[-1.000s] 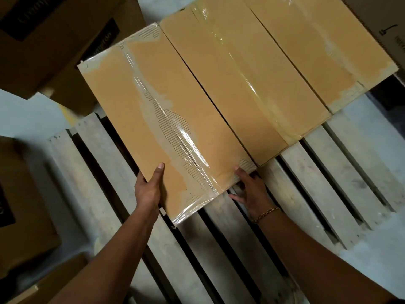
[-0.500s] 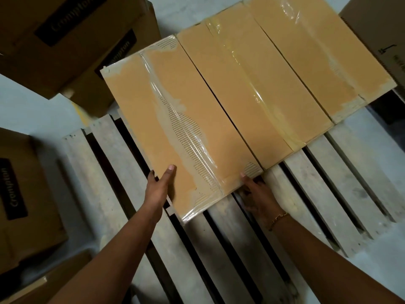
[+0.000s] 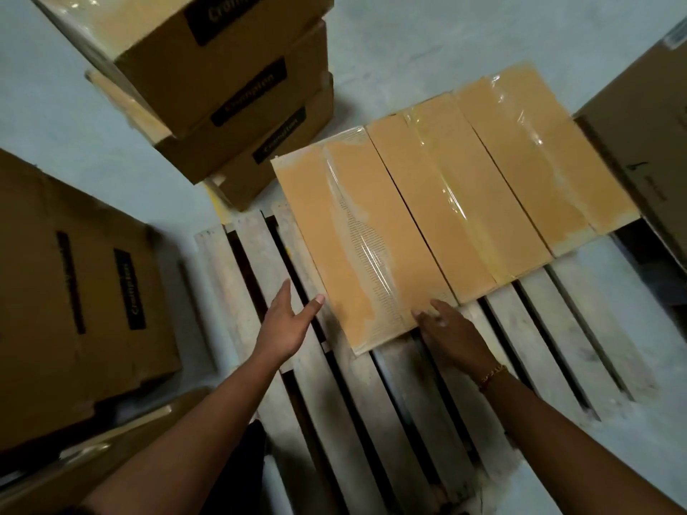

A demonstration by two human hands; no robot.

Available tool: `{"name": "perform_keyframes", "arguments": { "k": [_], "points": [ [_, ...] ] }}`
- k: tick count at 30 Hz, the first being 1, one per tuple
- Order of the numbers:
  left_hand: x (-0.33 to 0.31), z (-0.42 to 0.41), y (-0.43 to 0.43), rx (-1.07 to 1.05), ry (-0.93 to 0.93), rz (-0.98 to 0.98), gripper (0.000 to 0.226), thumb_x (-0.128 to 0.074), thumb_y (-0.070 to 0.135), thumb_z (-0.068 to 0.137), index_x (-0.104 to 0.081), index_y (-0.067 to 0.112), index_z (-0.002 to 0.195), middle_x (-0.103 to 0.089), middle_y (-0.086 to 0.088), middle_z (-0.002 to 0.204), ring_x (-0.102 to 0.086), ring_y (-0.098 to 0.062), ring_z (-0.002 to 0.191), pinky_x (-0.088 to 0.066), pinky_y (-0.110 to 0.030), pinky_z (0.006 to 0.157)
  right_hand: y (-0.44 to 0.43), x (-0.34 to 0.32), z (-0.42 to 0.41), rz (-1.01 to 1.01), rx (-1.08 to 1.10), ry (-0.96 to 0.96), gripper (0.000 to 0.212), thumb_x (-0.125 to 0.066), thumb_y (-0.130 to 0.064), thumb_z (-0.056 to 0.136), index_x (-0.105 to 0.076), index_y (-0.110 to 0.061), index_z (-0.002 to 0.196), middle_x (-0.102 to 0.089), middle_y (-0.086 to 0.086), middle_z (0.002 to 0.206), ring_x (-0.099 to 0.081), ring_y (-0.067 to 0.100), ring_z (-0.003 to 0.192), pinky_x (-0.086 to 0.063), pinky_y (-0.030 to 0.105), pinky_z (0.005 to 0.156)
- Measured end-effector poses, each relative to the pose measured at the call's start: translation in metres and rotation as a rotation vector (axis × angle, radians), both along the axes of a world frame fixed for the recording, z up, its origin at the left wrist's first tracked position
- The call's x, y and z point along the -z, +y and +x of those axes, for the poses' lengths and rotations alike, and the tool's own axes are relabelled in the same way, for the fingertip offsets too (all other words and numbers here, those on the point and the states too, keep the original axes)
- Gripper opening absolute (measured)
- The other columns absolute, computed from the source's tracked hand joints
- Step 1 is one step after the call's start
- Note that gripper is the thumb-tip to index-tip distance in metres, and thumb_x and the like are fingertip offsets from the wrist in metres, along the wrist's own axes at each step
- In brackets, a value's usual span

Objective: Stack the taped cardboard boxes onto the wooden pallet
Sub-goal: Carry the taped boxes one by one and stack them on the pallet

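A pale concrete floor (image 3: 427,39) carries a wooden pallet (image 3: 371,403) of grey slats with dark gaps between them. Three taped cardboard boxes lie flat, side by side and touching, across the pallet's far half: the nearest box (image 3: 357,239), a middle box (image 3: 450,202) and a far box (image 3: 539,154), each with clear tape along its top. A stack of printed cartons (image 3: 238,98) stands on the floor beyond the pallet's left corner, and another large carton (image 3: 74,291) sits to the left. The left hand (image 3: 288,325) is open with fingers spread, thumb tip just at the nearest box's left edge. The right hand (image 3: 451,336) lies palm down at that box's near corner, fingers loosely extended; contact is blurred, so it probably touches.
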State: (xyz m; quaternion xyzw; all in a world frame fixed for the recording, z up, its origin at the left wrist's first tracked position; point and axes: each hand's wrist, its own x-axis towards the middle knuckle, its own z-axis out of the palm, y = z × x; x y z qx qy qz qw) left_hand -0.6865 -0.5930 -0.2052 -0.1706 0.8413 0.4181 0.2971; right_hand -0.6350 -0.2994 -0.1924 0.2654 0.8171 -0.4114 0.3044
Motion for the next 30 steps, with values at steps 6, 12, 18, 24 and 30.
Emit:
{"name": "perform_keyframes", "arguments": {
  "k": [6,12,18,24,30],
  "points": [
    [-0.050,0.025,-0.022,0.018,0.080,-0.073,0.095,-0.051,0.076,0.089,-0.016,0.029,0.164,-0.018,0.005,0.170,-0.023,-0.020,0.155,-0.026,-0.043,0.122,-0.029,-0.049,-0.005,-0.009,-0.118,0.154,0.075,-0.052,-0.061,0.097,-0.038,-0.019,0.157,-0.039,0.004,0.162,-0.038,0.022,0.147,-0.028,0.028,0.111],
    [-0.124,0.096,-0.025,-0.109,0.192,-0.117,0.086,-0.051,0.068,0.095,-0.020,0.027,0.163,-0.022,0.003,0.169,-0.024,-0.020,0.154,-0.026,-0.038,0.119,-0.057,-0.097,0.007,-0.091,-0.338,0.216,0.073,-0.049,-0.062,0.098,-0.038,-0.021,0.158,-0.036,0.000,0.164,-0.034,0.019,0.150,-0.025,0.030,0.117],
    [-0.196,0.195,-0.057,-0.298,0.209,-0.111,0.083,-0.049,0.071,0.095,-0.024,0.028,0.162,-0.023,0.002,0.169,-0.021,-0.021,0.155,-0.020,-0.042,0.123,-0.106,-0.157,0.051,-0.183,-0.548,0.184,0.075,-0.045,-0.066,0.098,-0.037,-0.023,0.158,-0.035,-0.001,0.164,-0.034,0.020,0.150,-0.026,0.037,0.120],
    [-0.249,0.275,-0.114,-0.342,0.353,-0.214,0.066,-0.051,0.064,0.098,-0.044,0.029,0.153,-0.045,0.008,0.155,-0.042,-0.012,0.142,-0.037,-0.032,0.112,-0.179,-0.202,0.120,-0.277,-0.584,0.117,0.079,-0.046,-0.070,0.093,-0.038,-0.025,0.158,-0.037,-0.002,0.163,-0.037,0.020,0.148,-0.029,0.037,0.118],
    [-0.283,0.348,-0.196,-0.481,0.406,-0.203,0.056,-0.054,0.065,0.095,-0.055,0.033,0.141,-0.055,0.014,0.141,-0.052,-0.004,0.123,-0.047,-0.030,0.100,-0.278,-0.211,0.192,-0.342,-0.612,-0.019,0.076,-0.047,-0.069,0.093,-0.037,-0.029,0.157,-0.036,-0.005,0.163,-0.035,0.017,0.149,-0.029,0.034,0.114]
  ]
}}
